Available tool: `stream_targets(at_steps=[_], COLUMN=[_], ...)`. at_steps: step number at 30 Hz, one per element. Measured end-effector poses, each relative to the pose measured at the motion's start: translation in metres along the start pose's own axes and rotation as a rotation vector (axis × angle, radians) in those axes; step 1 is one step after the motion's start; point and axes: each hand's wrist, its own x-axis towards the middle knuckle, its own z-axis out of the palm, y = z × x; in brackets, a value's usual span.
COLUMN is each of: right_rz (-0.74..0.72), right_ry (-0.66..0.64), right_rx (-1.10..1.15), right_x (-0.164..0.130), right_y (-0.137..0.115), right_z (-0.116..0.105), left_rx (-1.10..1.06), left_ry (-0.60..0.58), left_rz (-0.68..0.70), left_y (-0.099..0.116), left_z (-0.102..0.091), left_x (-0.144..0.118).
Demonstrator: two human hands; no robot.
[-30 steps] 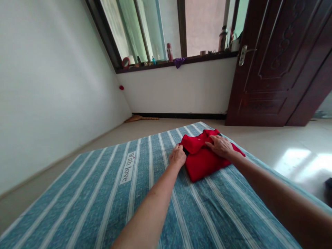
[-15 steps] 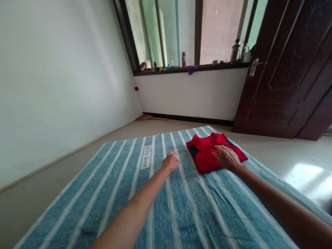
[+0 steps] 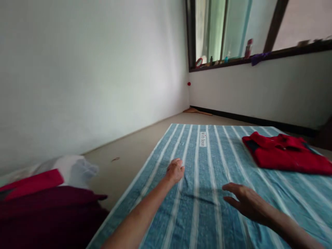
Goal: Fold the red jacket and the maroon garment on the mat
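One piece of writing is showing — a small white label [image 3: 203,139] sewn into the blue striped bedsheet [image 3: 207,193], lying along a white stripe toward the far end of the sheet. It is reading "With love" in dark letters, running lengthwise and blurred at this size. Nothing readable is showing on the folded red shirt [image 3: 282,154] or on the bottles on the windowsill [image 3: 259,57] — too small to tell.

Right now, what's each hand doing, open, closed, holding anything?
Left hand: loosely curled, empty, over the striped sheet.
Right hand: open, fingers spread, empty, over the sheet, clear of the red shirt.
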Motion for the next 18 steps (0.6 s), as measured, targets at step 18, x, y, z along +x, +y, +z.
stream_targets(at_steps=[18], right_rz=[-0.299], right_ry=[0.418], right_rx=[-0.211], right_x=[-0.002], right_y=[-0.005], right_z=[0.091], left_rx=[0.165], left_ry=[0.137], left_rz=[-0.048], left_y=[-0.026], left_z=[0.012], left_x=[-0.066])
